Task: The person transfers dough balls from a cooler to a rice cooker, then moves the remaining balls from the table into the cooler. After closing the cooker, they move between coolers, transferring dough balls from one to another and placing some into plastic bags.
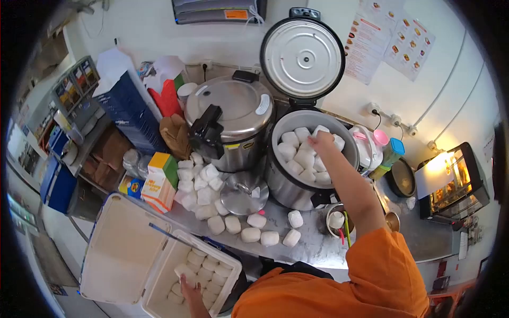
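My right hand reaches into an open electric rice warmer, fingers closed around one of the white wrapped packets inside; its exact grip is partly hidden. Several rounded white packets fill the pot, and its lid stands raised behind. Low on the left, my left hand is inside an open white cooler box. Its fingers are curled against a white wrapped packet on top of rows of similar packets.
More white packets lie across the metal counter, around a round steel lid. A closed steel cooker is left of the warmer. Right of it are a bowl of utensils and a lit glass display case.
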